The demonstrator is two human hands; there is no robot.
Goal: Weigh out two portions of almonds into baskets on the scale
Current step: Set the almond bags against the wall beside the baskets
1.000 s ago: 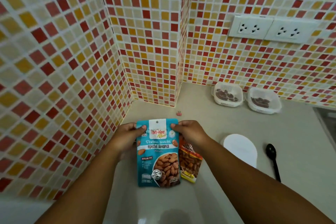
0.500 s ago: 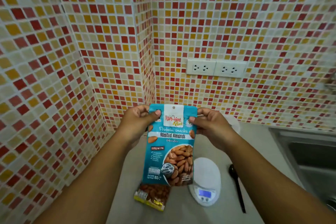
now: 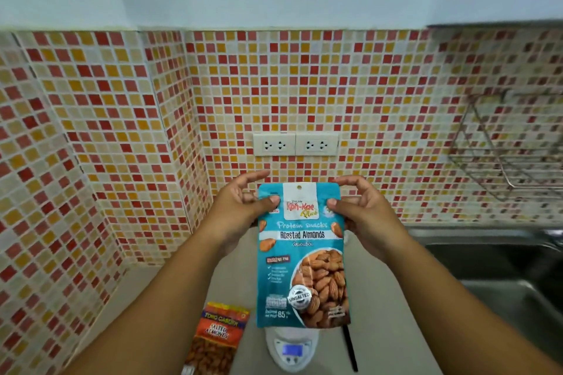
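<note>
I hold a blue pouch of roasted almonds [image 3: 301,256] upright in front of me, above the counter. My left hand [image 3: 240,207] pinches its top left corner and my right hand [image 3: 362,210] pinches its top right corner. Below the pouch, the white digital scale [image 3: 291,350] sits on the counter with its display lit; the pouch hides most of its platform. An orange bag of salted almonds [image 3: 217,338] lies flat to the left of the scale. The baskets are hidden from view.
A black spoon handle [image 3: 350,350] lies right of the scale. A steel sink [image 3: 502,271] opens at the right, with a wire rack [image 3: 511,149] on the tiled wall above it. Two white sockets [image 3: 295,144] sit on the back wall.
Both hands have lifted the blue pouch off the counter and up to chest height. My view has tilted upward, so the baskets have dropped out of sight and the orange bag stays on the counter.
</note>
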